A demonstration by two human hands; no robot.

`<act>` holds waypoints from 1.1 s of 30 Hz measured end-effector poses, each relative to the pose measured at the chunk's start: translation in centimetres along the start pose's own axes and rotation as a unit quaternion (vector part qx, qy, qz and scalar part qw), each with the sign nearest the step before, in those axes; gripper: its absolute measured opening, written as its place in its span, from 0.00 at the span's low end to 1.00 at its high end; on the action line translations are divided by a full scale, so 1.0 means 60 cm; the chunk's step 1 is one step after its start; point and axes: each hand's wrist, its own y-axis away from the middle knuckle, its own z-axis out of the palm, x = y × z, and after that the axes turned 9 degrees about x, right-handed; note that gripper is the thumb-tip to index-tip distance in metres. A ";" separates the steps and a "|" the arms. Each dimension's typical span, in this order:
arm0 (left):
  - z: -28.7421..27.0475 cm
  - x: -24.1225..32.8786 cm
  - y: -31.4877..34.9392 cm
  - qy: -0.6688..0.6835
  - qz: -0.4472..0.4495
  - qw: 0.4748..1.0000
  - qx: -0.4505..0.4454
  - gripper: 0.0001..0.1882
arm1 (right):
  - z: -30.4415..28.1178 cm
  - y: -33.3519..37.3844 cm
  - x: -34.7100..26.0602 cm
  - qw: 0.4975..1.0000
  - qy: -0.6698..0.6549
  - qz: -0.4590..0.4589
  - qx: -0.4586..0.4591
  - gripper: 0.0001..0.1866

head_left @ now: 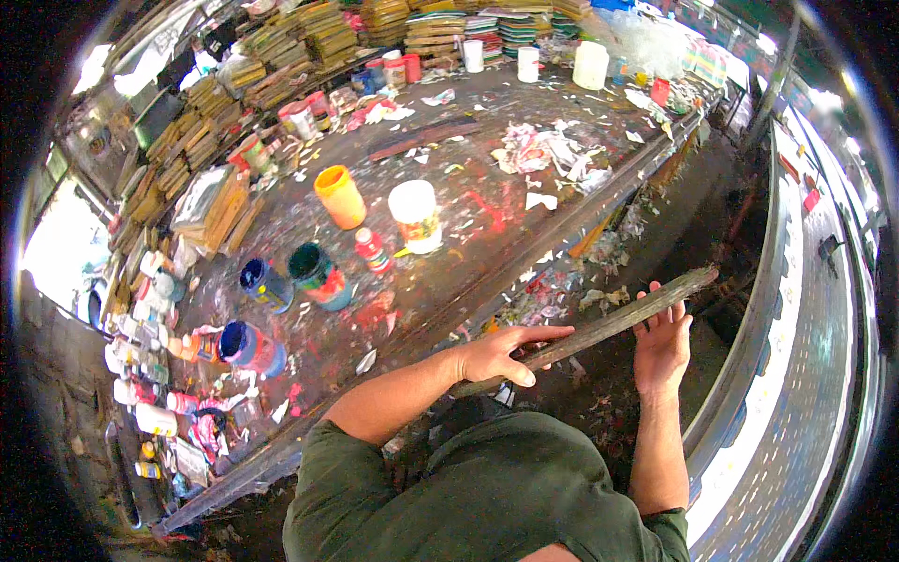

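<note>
A long, worn grey-brown wooden bar (599, 330) slants across in front of my body, its far end up to the right. My left hand (496, 356) grips its near part, with the thumb on one side and the index finger stretched along the other. Toward the far end, my right hand (663, 348) holds the bar between its raised fingers and thumb, palm turned up. The bar is held in the air beside the table edge. Whether it belongs to a wider frame cannot be made out.
The paint-stained table (440, 290) at left carries an orange tub (340, 197), a white bucket (415, 215), a red bottle (372, 251), dark paint pots (319, 275) and crumpled rags (543, 150). Stacked wooden frames (309, 42) line its back. A long, pale printing table (796, 375) runs along the right.
</note>
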 end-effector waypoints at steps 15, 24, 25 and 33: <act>-0.143 -0.024 -0.409 0.109 0.018 0.994 0.008 0.62 | -0.058 -0.361 0.065 0.989 0.130 -0.020 -0.065 0.50; -0.238 0.018 -0.650 0.384 0.042 0.921 0.053 0.58 | -0.089 -0.561 0.067 0.954 0.294 -0.026 -0.045 0.40; -0.240 0.033 -0.676 0.431 0.040 0.899 0.066 0.57 | -0.115 -0.572 0.074 0.951 0.309 -0.004 -0.027 0.36; -0.350 -0.066 -0.873 0.352 0.031 0.875 0.332 0.37 | -0.254 -0.733 0.053 0.957 0.283 0.066 -0.013 0.21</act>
